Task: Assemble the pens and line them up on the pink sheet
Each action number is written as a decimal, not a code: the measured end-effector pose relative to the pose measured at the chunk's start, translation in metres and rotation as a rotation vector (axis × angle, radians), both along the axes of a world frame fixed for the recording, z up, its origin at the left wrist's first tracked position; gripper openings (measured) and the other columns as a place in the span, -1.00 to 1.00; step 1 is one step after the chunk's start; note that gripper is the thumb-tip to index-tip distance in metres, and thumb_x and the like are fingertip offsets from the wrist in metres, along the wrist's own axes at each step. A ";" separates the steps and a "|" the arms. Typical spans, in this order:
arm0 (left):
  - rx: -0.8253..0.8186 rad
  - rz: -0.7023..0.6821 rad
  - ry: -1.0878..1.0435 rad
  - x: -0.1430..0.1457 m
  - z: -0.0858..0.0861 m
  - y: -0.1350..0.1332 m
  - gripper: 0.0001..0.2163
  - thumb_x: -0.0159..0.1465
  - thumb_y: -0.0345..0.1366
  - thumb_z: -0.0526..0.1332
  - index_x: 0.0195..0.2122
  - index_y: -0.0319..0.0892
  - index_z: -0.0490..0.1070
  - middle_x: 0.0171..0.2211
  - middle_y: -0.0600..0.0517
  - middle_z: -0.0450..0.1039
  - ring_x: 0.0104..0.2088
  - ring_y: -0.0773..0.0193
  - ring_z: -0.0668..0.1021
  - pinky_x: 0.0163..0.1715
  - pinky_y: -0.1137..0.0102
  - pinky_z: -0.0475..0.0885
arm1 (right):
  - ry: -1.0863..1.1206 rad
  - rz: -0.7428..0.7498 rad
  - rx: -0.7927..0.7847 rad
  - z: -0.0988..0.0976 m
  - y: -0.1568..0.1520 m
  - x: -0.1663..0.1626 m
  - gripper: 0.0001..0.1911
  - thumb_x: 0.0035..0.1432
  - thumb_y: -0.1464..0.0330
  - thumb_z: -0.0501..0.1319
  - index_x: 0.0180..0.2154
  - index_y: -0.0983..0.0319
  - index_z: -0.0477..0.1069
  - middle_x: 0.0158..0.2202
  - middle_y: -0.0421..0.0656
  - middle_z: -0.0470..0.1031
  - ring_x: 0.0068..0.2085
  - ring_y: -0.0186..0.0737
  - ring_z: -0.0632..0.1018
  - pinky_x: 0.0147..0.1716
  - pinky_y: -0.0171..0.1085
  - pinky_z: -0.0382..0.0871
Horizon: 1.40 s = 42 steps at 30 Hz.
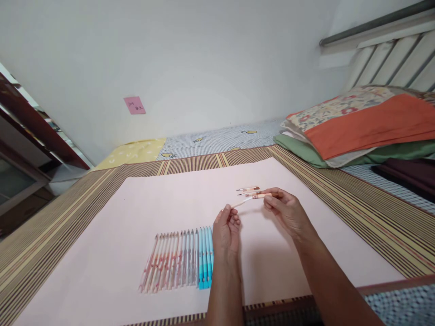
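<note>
My two hands hold one pale peach pen [252, 198] between them above a large pink sheet [136, 217]. My left hand [227, 231] pinches its pale left end. My right hand [287, 210] grips its patterned right end with closed fingers. Two more peach pens [248, 190] lie on the sheet just behind the held one. A row of several pens [178, 260] lies side by side on the sheet left of my left hand, pink-patterned ones on the left and blue ones [205, 257] on the right.
The sheet lies on a striped woven mat [50, 226] over a bed. Folded blankets and a pillow [360, 127] are stacked at the right. A white wall with a pink note [134, 105] stands behind. Dark wooden furniture [23, 136] is at the left.
</note>
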<state>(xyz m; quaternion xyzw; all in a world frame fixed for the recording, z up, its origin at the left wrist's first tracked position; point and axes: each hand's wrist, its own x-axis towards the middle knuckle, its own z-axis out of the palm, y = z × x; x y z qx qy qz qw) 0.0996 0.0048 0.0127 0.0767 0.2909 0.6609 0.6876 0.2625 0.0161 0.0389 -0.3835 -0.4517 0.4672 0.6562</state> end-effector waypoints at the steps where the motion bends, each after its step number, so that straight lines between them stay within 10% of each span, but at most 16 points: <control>1: -0.001 0.006 0.019 0.000 0.001 0.000 -0.82 0.09 -0.37 0.42 -0.45 -0.30 0.43 -0.54 0.02 0.47 -0.61 0.50 0.43 -0.58 0.61 0.33 | -0.020 -0.005 0.015 0.000 0.000 -0.001 -0.79 -0.06 0.24 0.44 -0.37 0.21 0.58 -0.50 -0.22 0.45 -0.52 -0.38 0.36 -0.53 -0.33 0.27; 14: -0.020 -0.060 0.081 0.002 0.004 -0.003 -0.69 -0.02 -0.22 0.51 -0.45 -0.30 0.44 -0.57 0.01 0.51 -0.63 0.48 0.45 -0.64 0.60 0.32 | -0.175 0.090 0.042 0.003 -0.006 -0.019 -0.78 -0.06 0.23 0.48 -0.36 0.20 0.60 -0.27 -0.10 0.60 -0.30 -0.18 0.58 -0.21 -0.16 0.53; 33: 0.181 -0.114 0.105 0.008 0.014 -0.010 -0.57 -0.12 -0.34 0.53 -0.18 -0.22 0.56 -0.28 -0.04 0.58 -0.39 0.36 0.58 -0.32 0.47 0.44 | 0.083 -0.005 -0.131 -0.016 -0.001 -0.035 -0.71 -0.07 0.17 0.49 -0.43 0.23 0.54 -0.47 -0.19 0.47 -0.38 -0.26 0.45 -0.29 -0.22 0.37; 37: 0.122 -0.164 0.181 0.008 0.009 -0.009 -0.63 0.00 -0.05 0.47 -0.40 -0.28 0.49 -0.51 0.01 0.50 -0.56 0.41 0.49 -0.53 0.51 0.34 | 0.025 -0.047 -0.127 -0.014 0.000 -0.031 -0.69 -0.11 0.17 0.50 -0.42 0.24 0.54 -0.45 -0.18 0.48 -0.38 -0.26 0.44 -0.30 -0.21 0.36; 42: 0.202 -0.038 0.341 0.008 0.007 -0.007 -0.70 -0.08 -0.23 0.51 -0.42 -0.25 0.49 -0.50 0.04 0.51 -0.52 0.43 0.48 -0.42 0.51 0.36 | 0.035 -0.042 -0.130 -0.009 -0.002 -0.032 -0.69 -0.12 0.17 0.50 -0.46 0.24 0.52 -0.46 -0.20 0.45 -0.40 -0.28 0.41 -0.32 -0.23 0.34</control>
